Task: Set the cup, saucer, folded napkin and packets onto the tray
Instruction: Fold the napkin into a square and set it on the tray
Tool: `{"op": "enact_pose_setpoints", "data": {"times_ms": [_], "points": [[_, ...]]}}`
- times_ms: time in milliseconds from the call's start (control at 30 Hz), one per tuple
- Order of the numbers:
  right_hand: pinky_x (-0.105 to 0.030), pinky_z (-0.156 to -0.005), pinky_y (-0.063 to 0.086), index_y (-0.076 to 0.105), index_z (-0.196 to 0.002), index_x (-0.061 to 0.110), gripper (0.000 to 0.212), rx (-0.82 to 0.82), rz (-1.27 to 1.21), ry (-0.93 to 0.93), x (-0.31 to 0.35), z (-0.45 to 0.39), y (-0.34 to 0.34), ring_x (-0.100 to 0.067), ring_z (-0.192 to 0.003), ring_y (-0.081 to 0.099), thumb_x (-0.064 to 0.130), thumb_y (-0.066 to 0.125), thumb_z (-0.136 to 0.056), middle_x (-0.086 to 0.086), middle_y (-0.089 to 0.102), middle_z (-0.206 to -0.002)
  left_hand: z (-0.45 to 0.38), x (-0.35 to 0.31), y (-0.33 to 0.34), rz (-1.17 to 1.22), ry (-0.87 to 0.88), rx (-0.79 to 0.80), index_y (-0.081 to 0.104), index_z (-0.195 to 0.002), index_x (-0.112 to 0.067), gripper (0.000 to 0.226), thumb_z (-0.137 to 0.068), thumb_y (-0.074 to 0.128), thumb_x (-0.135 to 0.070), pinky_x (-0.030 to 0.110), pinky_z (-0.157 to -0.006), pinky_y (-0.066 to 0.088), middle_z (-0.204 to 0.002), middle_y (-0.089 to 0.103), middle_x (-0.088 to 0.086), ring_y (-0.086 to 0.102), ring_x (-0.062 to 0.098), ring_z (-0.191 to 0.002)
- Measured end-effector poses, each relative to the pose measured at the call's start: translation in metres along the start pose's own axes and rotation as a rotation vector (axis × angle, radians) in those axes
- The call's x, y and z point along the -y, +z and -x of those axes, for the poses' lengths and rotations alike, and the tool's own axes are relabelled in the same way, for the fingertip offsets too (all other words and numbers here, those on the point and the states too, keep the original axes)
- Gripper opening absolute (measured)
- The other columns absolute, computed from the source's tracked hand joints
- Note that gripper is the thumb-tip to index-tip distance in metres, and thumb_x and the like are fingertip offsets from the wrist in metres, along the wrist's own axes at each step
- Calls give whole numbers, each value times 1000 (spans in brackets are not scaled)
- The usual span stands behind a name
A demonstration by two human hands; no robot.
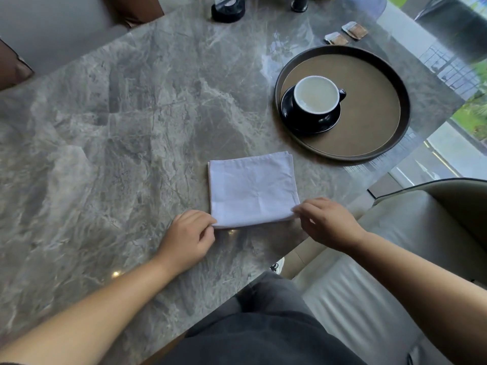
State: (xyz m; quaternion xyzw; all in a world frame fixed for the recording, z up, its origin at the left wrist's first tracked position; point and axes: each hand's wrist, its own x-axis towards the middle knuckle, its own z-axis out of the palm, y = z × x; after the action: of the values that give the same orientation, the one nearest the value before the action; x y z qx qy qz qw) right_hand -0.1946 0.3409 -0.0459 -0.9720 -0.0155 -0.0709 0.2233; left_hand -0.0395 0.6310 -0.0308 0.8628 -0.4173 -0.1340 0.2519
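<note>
A white folded napkin [252,189] lies flat on the grey marble table, near its front edge. My left hand [187,239] pinches the napkin's near left corner. My right hand [328,223] pinches its near right corner. A round dark tray [374,122] with a brown inside sits to the right and farther away. On the tray's left part a dark saucer [287,111] carries a dark cup [316,97] with a white inside. Two brown packets [336,39] [355,30] lie on the table just beyond the tray.
A black round object [228,9] and a dark post base [299,3] stand at the table's far edge. A pale cushioned seat [395,246] is at my right, past the table's edge. A brown chair back [131,9] shows at the far left.
</note>
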Motion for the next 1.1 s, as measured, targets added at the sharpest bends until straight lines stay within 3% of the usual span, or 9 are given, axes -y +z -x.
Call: {"op": "enact_pose_setpoints", "data": {"times_ms": [67,167,300,500,633,767,867,967,1100], "points": [[-33,-57,51,67,-97,8,17,-86,-64,90,0,-15,-9,-29,-65,66,7,62,-81,-7,68,-79,-11,-1,-6,95,-132,-65,65,-91,-14,29,-84,41,-28,31,-68,40,-83,65,-1,55,16,-80],[-33,-64,51,65,-104,10,18,-187,-179,275,-8,-51,-14,-27,-68,64,9,62,-86,-6,66,-82,-38,2,-9,179,-305,-171,57,-94,-23,19,-89,40,-30,27,-55,33,-71,58,-8,51,13,-67],[-30,-67,45,61,-111,14,21,-166,-248,498,-29,-91,-2,-19,-73,57,20,58,-90,4,61,-84,-86,11,-1,199,-436,-243,54,-100,-23,16,-95,39,-28,30,-65,35,-86,64,-1,55,19,-78],[-28,-70,38,57,-111,24,23,-109,-220,681,-47,-109,22,-23,-87,60,30,53,-90,2,67,-97,-124,32,16,51,-551,-128,51,-107,-21,24,-96,32,-32,35,-65,39,-96,65,9,54,28,-79],[-28,-65,37,53,-99,35,13,-68,-217,784,-51,-114,28,-25,-92,58,34,48,-88,5,66,-100,-131,38,21,-74,-535,-97,49,-112,-17,27,-98,31,-32,35,-63,36,-97,65,14,47,29,-74],[-36,-66,44,52,-106,20,21,-26,45,631,-47,-112,30,-32,-87,59,26,51,-87,-3,62,-104,-128,38,23,-181,-503,-75,49,-113,-12,27,-98,34,-29,39,-65,41,-108,62,14,55,36,-84],[-39,-63,46,57,-106,10,21,-134,95,545,-40,-111,25,-36,-87,58,21,55,-88,-11,58,-105,-122,32,21,-270,-421,-150,52,-120,-8,32,-91,49,-20,47,-81,43,-122,53,18,55,40,-101],[-45,-84,47,61,-115,6,32,-196,191,302,-21,-103,29,-39,-106,56,23,59,-87,-18,59,-123,-117,18,25,-389,-161,-214,56,-124,-9,44,-82,56,-20,49,-95,41,-133,54,17,53,38,-118],[-58,-112,21,46,-137,2,57,111,229,151,3,-98,49,-40,-137,35,35,56,-91,-20,42,-147,-118,12,39,-500,47,64,34,-144,-11,62,-91,46,-39,56,-114,15,-155,28,14,22,34,-143]]}}
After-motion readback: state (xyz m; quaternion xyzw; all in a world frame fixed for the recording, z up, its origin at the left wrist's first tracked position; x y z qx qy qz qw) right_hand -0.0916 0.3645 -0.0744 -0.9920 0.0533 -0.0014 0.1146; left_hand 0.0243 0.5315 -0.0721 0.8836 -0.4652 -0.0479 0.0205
